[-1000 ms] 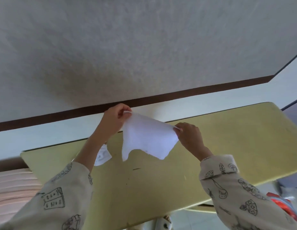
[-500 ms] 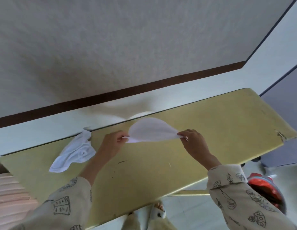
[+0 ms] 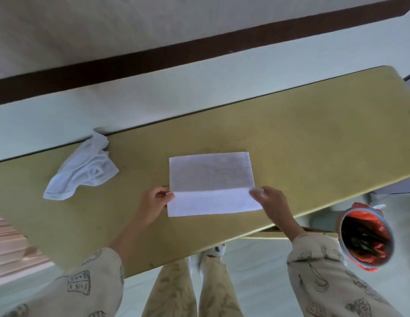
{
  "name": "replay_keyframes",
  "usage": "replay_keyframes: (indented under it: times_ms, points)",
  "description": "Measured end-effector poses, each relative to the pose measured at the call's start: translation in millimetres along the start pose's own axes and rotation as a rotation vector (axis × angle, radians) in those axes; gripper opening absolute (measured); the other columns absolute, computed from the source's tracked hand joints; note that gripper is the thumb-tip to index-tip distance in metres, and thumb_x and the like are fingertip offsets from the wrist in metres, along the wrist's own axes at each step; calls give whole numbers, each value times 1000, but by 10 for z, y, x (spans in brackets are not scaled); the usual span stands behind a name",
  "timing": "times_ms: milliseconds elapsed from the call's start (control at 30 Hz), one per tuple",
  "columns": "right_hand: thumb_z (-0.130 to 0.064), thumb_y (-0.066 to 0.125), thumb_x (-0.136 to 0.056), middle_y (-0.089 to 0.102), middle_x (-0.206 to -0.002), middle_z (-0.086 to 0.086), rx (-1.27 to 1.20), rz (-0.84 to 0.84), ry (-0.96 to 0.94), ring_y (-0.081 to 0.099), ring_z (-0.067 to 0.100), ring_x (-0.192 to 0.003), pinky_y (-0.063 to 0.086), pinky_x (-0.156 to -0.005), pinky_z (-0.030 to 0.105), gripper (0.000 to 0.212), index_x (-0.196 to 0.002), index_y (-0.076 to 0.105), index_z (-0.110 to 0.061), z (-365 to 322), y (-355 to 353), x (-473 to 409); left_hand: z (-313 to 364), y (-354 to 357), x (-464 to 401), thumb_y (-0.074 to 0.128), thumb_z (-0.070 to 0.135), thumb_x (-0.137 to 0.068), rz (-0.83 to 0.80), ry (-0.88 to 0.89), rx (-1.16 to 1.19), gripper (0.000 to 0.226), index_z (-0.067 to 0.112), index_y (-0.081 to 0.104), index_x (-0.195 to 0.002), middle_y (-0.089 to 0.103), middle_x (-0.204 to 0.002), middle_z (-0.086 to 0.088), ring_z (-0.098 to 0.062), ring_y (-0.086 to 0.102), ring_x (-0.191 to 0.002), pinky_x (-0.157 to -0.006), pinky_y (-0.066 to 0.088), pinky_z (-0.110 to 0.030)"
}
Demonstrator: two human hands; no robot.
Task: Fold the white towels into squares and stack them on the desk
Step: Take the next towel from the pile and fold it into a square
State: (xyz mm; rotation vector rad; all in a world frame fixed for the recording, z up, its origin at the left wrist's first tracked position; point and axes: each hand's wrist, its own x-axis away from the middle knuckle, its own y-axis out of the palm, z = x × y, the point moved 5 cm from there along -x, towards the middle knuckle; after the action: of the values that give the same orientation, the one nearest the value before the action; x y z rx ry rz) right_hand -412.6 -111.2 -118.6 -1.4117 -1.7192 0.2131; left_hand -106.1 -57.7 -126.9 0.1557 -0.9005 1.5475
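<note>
Counter (image 3: 291, 138) ends cut off L & R. Flat white towel (image 3: 210, 181) lies mid-counter, near strip folded over. Left hand (image 3: 153, 204) & right hand (image 3: 271, 202) fingers pinch fold's ends. Crumpled towel (image 3: 82, 170) far left, by back edge.

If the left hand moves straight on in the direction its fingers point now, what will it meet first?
The left hand points rightward, along the desk. It already pinches the near left corner of the flat white towel, so it would probably slide straight onto that towel.
</note>
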Motion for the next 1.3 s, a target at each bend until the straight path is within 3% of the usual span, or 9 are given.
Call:
replay_keyframes:
  times_ms: [67, 233, 367, 500, 667, 767, 1000, 1300]
  points:
    - [-20, 65, -85, 33, -54, 1, -99, 18, 15, 28, 15, -55, 21, -53, 28, 42, -53, 40, -10, -94, -20, -214, 68, -56, -147, 60, 9, -86, 64, -23, 62, 4, 6, 61, -89, 63, -77, -7, -24, 60, -72, -72, 50, -35]
    - [-20, 55, -91, 34, -60, 5, -317, 42, 37, 29, 16, -58, 23, -55, 28, 32, -64, 45, -6, -274, 76, -730, 195, -108, -601, 59, 18, -88, 156, -6, 69, 15, 9, 65, -97, 65, -85, -2, -18, 61, -80, -71, 47, -29]
    - [-19, 56, -91, 28, -53, -1, -326, 95, 27, 23, 13, -51, 19, -51, 25, 39, -57, 39, -13, -284, 135, -992, 201, -91, -861, 59, 24, -88, 209, -3, 35, 12, 17, 65, -95, 65, -90, 3, -11, 59, -85, -75, 41, -23]
    - [-18, 58, -88, 29, -50, -3, -293, 159, 14, 24, 13, -50, 20, -50, 25, 40, -52, 39, -14, -252, 155, -1055, 172, -103, -997, 58, 27, -88, 251, -24, 9, 17, 14, 65, -97, 64, -87, 4, -12, 59, -83, -66, 40, -16]
    - [-19, 58, -89, 49, -60, -5, -267, 185, 24, 41, 9, -53, 34, -50, 19, 18, -74, 58, -10, -258, 157, -1066, 168, -111, -1059, 55, 32, -90, 257, -31, -30, 20, 14, 60, -96, 63, -82, 5, -14, 59, -81, -64, 41, -19]
    - [-21, 56, -90, 50, -65, -4, -265, 222, 41, 43, 9, -57, 37, -51, 20, 15, -83, 58, -8, -239, 156, -1081, 215, -107, -1084, 54, 32, -91, 266, -30, -56, 19, 14, 58, -95, 56, -75, 13, -3, 54, -72, -60, 35, -14]
    - [-21, 51, -90, 46, -63, -5, -167, 237, 63, 40, 11, -57, 37, -57, 30, 13, -83, 52, -10, -237, 164, -1096, 240, -91, -1060, 57, 28, -90, 305, -25, -55, 17, 11, 58, -91, 57, -75, 7, -6, 52, -70, -58, 34, -11]
    - [-13, 48, -89, 43, -61, -3, -95, 245, 62, 38, 13, -57, 33, -54, 30, 9, -80, 49, -9, -297, 151, -1067, 282, -83, -1072, 61, 24, -87, 308, -30, -62, 14, 11, 58, -82, 57, -71, 8, -5, 52, -67, -57, 34, -13]
